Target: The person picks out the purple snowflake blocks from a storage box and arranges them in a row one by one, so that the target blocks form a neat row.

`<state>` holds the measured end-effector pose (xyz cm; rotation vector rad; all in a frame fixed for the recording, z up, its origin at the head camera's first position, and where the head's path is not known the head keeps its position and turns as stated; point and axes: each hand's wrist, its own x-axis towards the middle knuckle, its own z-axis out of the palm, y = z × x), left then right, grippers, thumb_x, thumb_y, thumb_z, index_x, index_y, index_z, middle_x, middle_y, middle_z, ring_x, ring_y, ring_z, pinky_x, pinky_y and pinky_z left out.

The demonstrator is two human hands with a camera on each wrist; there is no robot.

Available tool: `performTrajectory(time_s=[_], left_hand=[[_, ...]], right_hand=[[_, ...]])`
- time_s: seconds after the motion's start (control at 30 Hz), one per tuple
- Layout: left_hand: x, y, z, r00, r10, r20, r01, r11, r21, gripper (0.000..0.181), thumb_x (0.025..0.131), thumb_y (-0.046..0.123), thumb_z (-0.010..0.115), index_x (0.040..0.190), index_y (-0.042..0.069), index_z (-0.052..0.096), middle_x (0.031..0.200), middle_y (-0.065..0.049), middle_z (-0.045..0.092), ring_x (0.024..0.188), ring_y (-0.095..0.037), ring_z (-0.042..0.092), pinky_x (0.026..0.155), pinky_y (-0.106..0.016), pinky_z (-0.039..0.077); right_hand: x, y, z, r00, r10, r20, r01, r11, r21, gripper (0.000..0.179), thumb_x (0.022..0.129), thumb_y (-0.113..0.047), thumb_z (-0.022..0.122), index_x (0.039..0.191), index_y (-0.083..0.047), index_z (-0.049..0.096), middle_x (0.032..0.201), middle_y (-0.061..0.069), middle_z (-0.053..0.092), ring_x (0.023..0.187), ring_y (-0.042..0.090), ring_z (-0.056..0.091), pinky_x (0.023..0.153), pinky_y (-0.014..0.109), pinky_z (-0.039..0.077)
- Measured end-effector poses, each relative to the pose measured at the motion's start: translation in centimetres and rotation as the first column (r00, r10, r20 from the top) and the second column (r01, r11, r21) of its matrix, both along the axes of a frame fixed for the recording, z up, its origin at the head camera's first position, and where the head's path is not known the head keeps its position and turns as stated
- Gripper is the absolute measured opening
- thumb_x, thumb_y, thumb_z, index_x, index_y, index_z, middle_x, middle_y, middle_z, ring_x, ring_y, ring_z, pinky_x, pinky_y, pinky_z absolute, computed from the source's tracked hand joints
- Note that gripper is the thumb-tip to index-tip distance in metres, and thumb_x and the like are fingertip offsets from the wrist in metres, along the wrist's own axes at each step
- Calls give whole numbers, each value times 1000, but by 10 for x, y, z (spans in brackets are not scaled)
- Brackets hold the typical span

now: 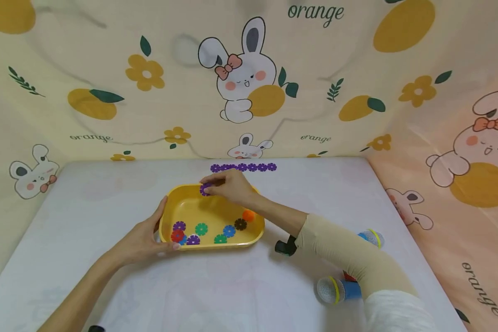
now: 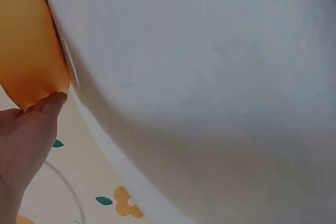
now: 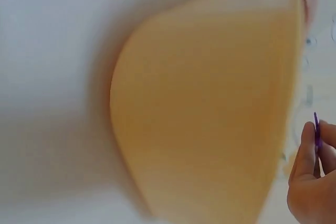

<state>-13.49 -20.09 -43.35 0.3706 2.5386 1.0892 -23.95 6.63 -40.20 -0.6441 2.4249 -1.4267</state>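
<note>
My left hand [image 1: 143,237] grips the left side of a yellow tray [image 1: 211,246], thumb at the front rim and fingers along the outer wall. In the left wrist view the fingers of that hand [image 2: 37,129] hold the tray's edge [image 2: 31,40]. Over the tray's back rim, my right hand [image 1: 232,186] pinches a purple snowflake disc [image 1: 205,189] between thumb and fingers. Edge-on, the purple disc [image 3: 317,129] shows in the right wrist view. Inside the tray lie several discs, among them a red disc [image 1: 177,235], a green disc [image 1: 201,228] and a black disc [image 1: 240,224].
Behind the tray, a row of purple discs [image 1: 262,167] runs along the table's back edge, partly hidden by my right hand. An orange ball [image 1: 248,215] sits in the tray. A toy microphone [image 1: 336,289] and another microphone [image 1: 372,237] lie at the right, near a black object [image 1: 285,247].
</note>
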Motion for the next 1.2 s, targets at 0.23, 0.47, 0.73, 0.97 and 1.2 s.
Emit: performTrajectory(time_s=[0.23, 0.47, 0.73, 0.97, 1.2], left_hand=[[0, -1, -2, 1000, 11, -2, -11, 1000, 1, 126, 78, 46, 82, 160, 17, -8, 162, -24, 17, 144, -48, 23, 111, -62, 30], [3, -2, 0, 1000, 18, 12, -19, 1000, 5, 125, 78, 44, 83, 160, 16, -8, 162, -24, 16, 144, -49, 23, 110, -63, 30], [2, -2, -1, 999, 26, 23, -26, 1000, 13, 126, 78, 44, 83, 160, 17, -8, 163, -24, 16, 145, -49, 21, 110, -63, 29], [0, -1, -2, 1000, 18, 23, -19, 999, 39, 127, 77, 43, 84, 160, 15, -8, 163, -22, 15, 145, -46, 23, 111, -58, 30], [-1, 1, -1, 999, 20, 28, -21, 999, 38, 127, 77, 43, 85, 160, 15, -7, 163, -23, 15, 145, -46, 24, 111, -58, 31]], right_hand=[[-22, 39, 13, 998, -67, 5, 67, 997, -29, 34, 87, -14, 78, 121, -11, 73, 112, 1, 73, 94, 16, 66, 78, 24, 57], [-45, 78, 13, 995, -95, -31, 95, 995, 14, 37, 88, -15, 77, 124, -13, 71, 122, 2, 70, 97, 16, 67, 84, 25, 57], [-67, 123, 1, 978, -207, 3, 207, 978, 37, 39, 87, -24, 79, 124, -14, 72, 107, 3, 72, 86, 24, 61, 73, 29, 56], [-86, 157, -16, 960, -278, 17, 276, 958, 77, 39, 90, -17, 75, 128, -12, 69, 122, 6, 69, 95, 19, 61, 86, 34, 56], [-98, 186, -34, 948, -317, 38, 307, 938, 163, 37, 95, -12, 68, 131, -4, 65, 129, 15, 65, 104, 23, 61, 86, 27, 54]])
